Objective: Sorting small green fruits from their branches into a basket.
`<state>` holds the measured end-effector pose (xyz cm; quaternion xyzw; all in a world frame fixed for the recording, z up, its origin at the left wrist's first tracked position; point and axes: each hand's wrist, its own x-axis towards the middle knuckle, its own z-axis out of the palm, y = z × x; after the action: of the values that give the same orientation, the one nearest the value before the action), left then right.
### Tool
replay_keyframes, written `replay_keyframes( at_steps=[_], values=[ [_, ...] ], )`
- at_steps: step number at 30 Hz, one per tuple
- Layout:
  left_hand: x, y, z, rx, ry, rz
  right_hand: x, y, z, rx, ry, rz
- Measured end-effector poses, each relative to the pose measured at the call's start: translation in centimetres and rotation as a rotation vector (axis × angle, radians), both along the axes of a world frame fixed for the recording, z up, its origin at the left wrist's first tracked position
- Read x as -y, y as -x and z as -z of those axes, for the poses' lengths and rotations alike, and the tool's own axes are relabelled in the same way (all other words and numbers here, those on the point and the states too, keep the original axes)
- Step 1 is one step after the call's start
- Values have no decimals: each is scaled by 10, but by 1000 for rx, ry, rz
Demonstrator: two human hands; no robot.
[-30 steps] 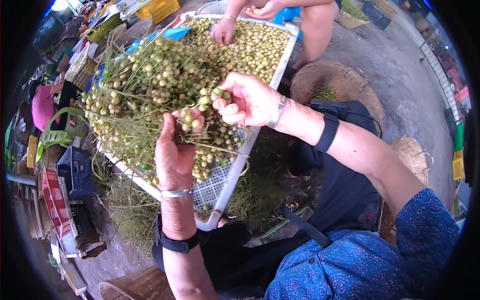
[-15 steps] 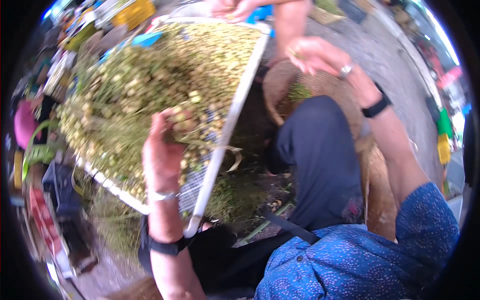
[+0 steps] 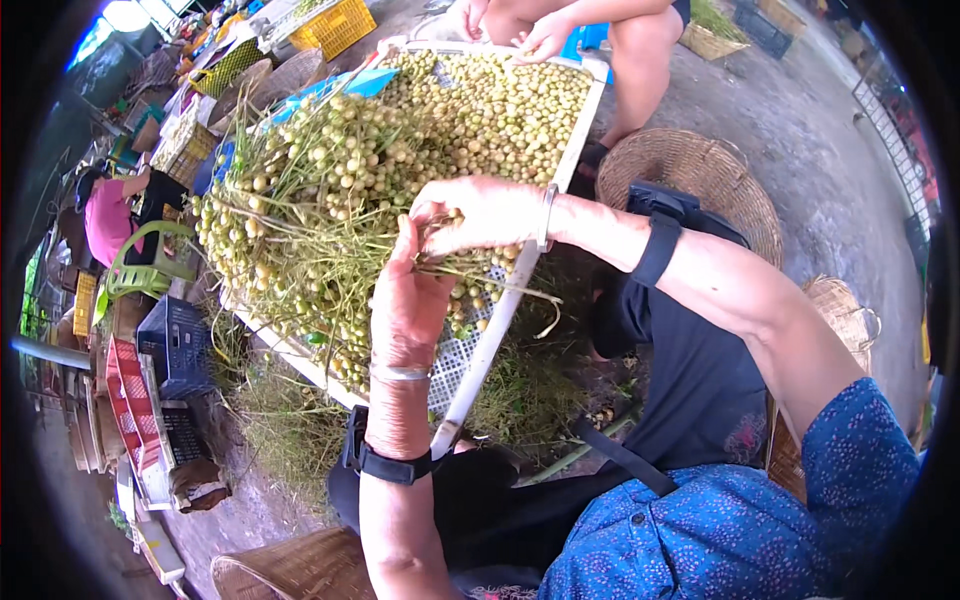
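A white-framed mesh tray lies in front of me, heaped with small round yellow-green fruit. Loose ones cover its far right part, while stemmed bunches pile up on the left. Over the tray's near right side, my left hand is closed on a fruit sprig whose thin stems stick out to the right. My right hand meets it at the left thumb and fingertips, its fingers pinched around fruit of the same sprig. Part of that fruit is hidden behind the fingers.
Across the tray a co-worker's hands are at the loose fruit. A round wicker basket stands right of the tray, beside my knee. Stripped stems lie on the ground at left, near a dark blue crate and a green chair.
My right hand has come from above the wicker basket leftward to my left hand, its fingers now pinched. The view has shifted, and my left hand still holds fruit over the tray.
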<state>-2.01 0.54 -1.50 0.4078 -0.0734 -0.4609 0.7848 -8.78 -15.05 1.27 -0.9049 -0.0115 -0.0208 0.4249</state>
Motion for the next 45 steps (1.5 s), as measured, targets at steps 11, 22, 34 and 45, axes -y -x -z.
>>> replay_keyframes(
  at_steps=[11, 22, 34, 45],
  values=[
    [-10, -9, 13, -77, 39, -99, 3, -3, -4, 78, -129, -34],
    [-5, -3, 8, -30, -11, -153, 0, 3, 7, 299, 301, 15],
    [-5, -2, 10, 32, -66, -165, 45, 36, -39, 53, 233, 163],
    [2, -4, 19, -33, 8, -158, 26, 19, -8, -116, -100, 138]
  ],
)
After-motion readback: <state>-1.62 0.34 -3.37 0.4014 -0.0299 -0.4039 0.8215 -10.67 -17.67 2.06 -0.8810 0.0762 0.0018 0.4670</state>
